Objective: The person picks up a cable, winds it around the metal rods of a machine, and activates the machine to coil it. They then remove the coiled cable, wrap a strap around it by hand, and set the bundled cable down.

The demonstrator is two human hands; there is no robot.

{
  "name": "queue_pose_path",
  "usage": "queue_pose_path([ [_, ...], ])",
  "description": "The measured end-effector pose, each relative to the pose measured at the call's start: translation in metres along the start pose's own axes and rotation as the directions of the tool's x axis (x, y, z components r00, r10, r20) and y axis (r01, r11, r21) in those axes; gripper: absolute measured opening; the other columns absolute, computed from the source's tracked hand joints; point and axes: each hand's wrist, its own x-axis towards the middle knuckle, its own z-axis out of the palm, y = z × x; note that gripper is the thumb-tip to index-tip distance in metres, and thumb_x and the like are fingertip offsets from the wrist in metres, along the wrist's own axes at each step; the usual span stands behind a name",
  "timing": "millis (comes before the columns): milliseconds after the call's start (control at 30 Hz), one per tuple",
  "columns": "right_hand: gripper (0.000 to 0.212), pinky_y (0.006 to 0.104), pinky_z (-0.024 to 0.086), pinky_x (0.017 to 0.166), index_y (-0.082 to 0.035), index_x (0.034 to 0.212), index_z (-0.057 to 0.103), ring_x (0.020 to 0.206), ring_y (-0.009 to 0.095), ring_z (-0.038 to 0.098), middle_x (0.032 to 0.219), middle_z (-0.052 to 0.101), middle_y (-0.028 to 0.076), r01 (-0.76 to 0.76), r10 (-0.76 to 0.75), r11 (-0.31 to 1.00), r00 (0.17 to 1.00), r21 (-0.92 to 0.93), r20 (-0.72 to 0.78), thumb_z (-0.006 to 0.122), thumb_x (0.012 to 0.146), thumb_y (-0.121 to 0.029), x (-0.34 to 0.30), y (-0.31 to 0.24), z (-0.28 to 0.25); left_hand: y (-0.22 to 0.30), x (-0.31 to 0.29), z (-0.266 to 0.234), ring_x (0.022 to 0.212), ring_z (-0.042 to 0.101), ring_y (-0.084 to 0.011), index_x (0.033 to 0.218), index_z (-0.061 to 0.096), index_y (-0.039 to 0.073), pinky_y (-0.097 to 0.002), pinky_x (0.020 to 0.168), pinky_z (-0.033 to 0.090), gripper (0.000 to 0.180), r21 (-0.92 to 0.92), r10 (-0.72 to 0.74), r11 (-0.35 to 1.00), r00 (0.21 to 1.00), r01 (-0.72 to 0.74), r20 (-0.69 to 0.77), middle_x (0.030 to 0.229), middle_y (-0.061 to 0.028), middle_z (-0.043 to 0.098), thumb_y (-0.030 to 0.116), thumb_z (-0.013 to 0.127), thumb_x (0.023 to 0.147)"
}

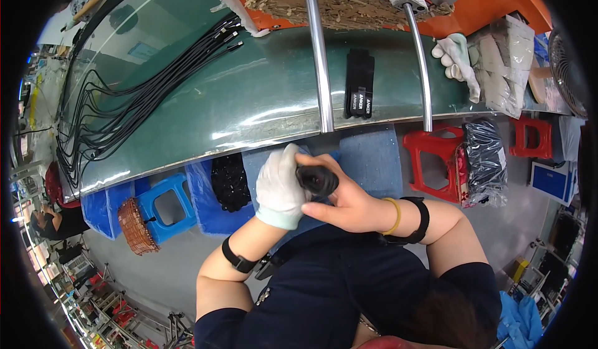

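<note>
My left hand [277,184], in a white glove, closes on one side of a dark black bundle [319,181] held at the table's near edge. My bare right hand [352,202] wraps round the other side, its thumb pointing to the glove. The bundle looks like a coiled black cable, but the fingers hide much of it. Beyond my hands, flat black straps [359,78] with white-printed ends lie stacked on the green tabletop [268,81]. Long black cables [168,65] with plugs at one end spread over the table's left part.
Two metal rods [319,56] [418,62] slope down from an orange machine [511,0] to the table edge. A white glove [458,62] lies at the right beside wrapped packs [504,68]. Below stand a blue stool [165,209], red stools [433,162] and a blue bin [202,205] with black pieces.
</note>
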Motion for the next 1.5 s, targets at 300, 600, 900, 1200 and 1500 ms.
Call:
queue_pose_path([
  [300, 0.017, 0.0308, 0.045, 0.062, 0.0, 0.094, 0.063, 0.067, 0.021, 0.055, 0.077, 0.056, 0.01, 0.218, -0.082, 0.925, 0.915, -0.312, 0.395, 0.058, 0.085, -0.014, 0.034, -0.021, -0.064, -0.119, -0.098, -0.05, 0.075, 0.055, -0.0374, 0.121, 0.041, 0.002, -0.0418, 0.066, 0.046, 0.06, 0.815, -0.382, 0.533, 0.924, 0.227, -0.008, 0.088, -0.0189, 0.053, 0.025, 0.065, 0.07],
  [600, 0.021, 0.0289, 0.045, 0.061, 0.001, 0.096, 0.061, 0.066, 0.021, 0.054, 0.082, 0.055, 0.011, 0.102, -0.341, 0.506, 0.936, -0.856, -0.09, 0.062, 0.077, -0.006, 0.083, -0.023, -0.124, -0.032, -0.011, -0.046, 0.087, 0.059, -0.0287, 0.098, 0.059, 0.005, -0.0396, 0.072, 0.047, 0.026, -0.063, 0.295, 0.946, 0.765, -0.318, 0.572, 0.098, -0.0116, 0.06, 0.019, 0.062, 0.076],
  [900, 0.019, 0.0286, 0.045, 0.068, 0.002, 0.091, 0.056, 0.075, 0.021, 0.055, 0.089, 0.055, 0.011, -0.004, -0.237, 0.527, 0.96, -0.85, -0.152, 0.063, 0.074, -0.004, 0.09, -0.009, -0.13, 0.042, 0.138, 0.017, 0.113, 0.045, -0.0305, 0.11, 0.052, 0.002, -0.0444, 0.096, 0.033, 0.037, 0.202, 0.682, 0.66, 0.689, -0.724, 0.244, 0.118, -0.0148, 0.05, 0.021, 0.054, 0.078],
  [1200, 0.011, 0.0342, 0.042, 0.075, -0.001, 0.094, 0.053, 0.079, 0.02, 0.052, 0.092, 0.057, 0.014, 0.606, -0.53, 0.721, 0.795, 0.335, -0.297, 0.053, 0.083, -0.001, 0.044, -0.038, -0.165, 0.031, 0.137, 0.029, 0.117, 0.043, -0.0328, 0.116, 0.05, 0.003, -0.0457, 0.101, 0.029, 0.041, 0.238, 0.619, 0.704, 0.742, -0.669, 0.257, 0.125, -0.0159, 0.047, 0.024, 0.051, 0.082],
  [1500, 0.018, 0.0326, 0.043, 0.072, 0.0, 0.103, 0.053, 0.076, 0.02, 0.052, 0.089, 0.057, 0.014, 0.522, -0.321, 0.782, 0.806, 0.341, -0.498, 0.048, 0.086, 0.0, 0.04, -0.004, -0.177, -0.041, 0.163, -0.055, 0.08, 0.058, -0.0316, 0.078, 0.063, 0.004, -0.0399, 0.073, 0.048, 0.012, 0.312, 0.603, 0.789, 0.766, -0.529, -0.224, 0.083, -0.0126, 0.062, 0.012, 0.061, 0.069],
])
